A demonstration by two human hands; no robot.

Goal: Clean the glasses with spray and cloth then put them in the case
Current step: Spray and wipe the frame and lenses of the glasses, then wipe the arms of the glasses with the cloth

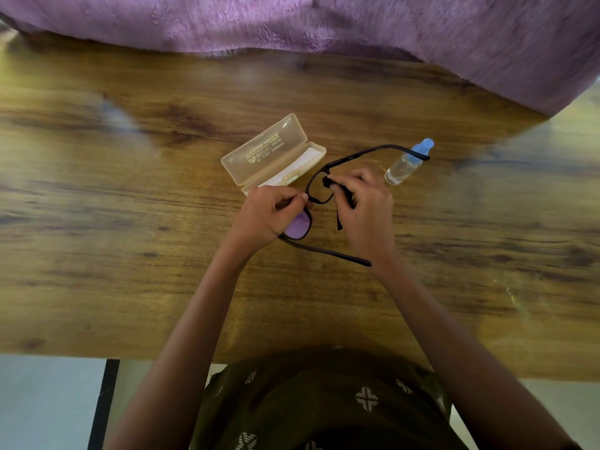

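Table [130,254]: wooden, fills the middle of the frame. Hard surface, so in the viewer's judgement a dropped pair would land lens-down and could scratch.
Purple fabric [324,21]: draped across the top of the frame and down the upper right, well apart from the work; no risk judged.
Glasses [297,227]: dark frame, temples unfolded, held just above the table at centre. The upper temple reaches toward the right, and its tip overlaps the bottle in the picture; whether they touch cannot be told. A swing of the frame could knock the bottle.
Case [269,151]: pale, translucent, open with its lid laid back, just up and left of the hands. The unfolded temples will not fit; forcing them in could strain the hinges.
Right hand [367,209]: fingers curled, pinching the cloth onto the upper lens. Pressing too hard could flex the frame or pop the lens.
Left hand [269,216]: pinches the frame by the lower lens, close beside the other hand. Fingertips on the glass would smear it again.
Spray bottle [406,164]: clear with a blue cap, lying on its side right of centre. It may roll if nudged.
Cloth [328,181]: small and dark, bunched at the upper lens. Trapped grit could scratch.
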